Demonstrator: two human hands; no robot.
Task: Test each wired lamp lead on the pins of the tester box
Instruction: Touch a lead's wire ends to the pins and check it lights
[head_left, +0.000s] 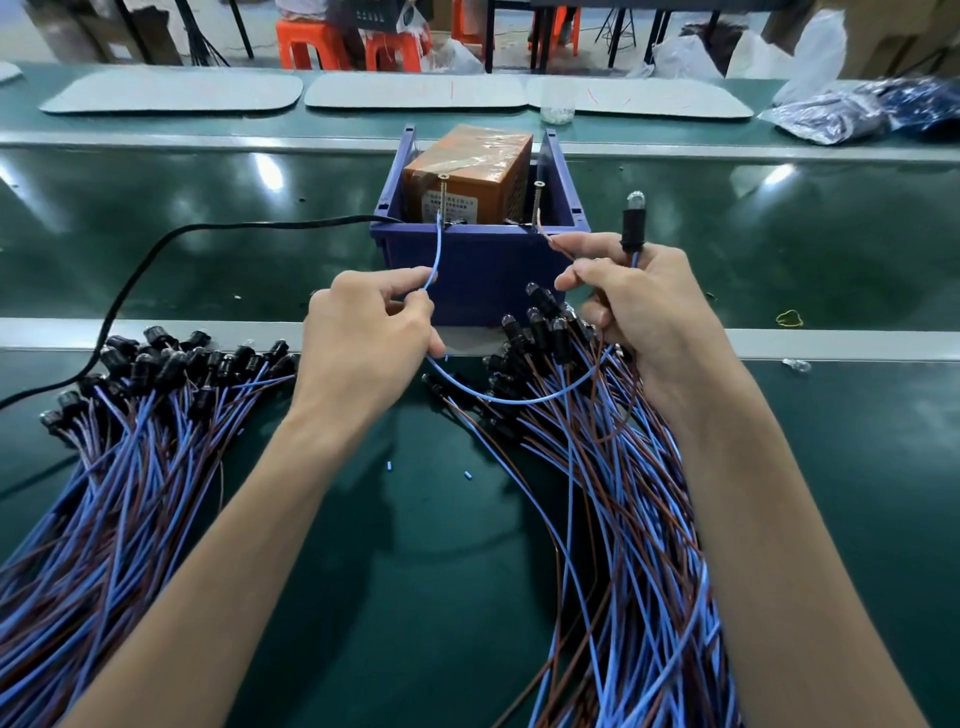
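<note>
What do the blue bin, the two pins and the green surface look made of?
Blue bin: moulded plastic, matte, uniform colour. Pins: metal, seemingly long threaded screws with flat heads. Green surface: glossy, probably PVC or rubber belting; it mirrors overhead lights.

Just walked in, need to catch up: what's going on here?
A person is testing one lamp lead. The left hand pinches its blue wire, which reaches the left pin of the tester box; the right hand holds the lamp upright and its brown wire at the right pin. More leads lie piled either side.
</note>
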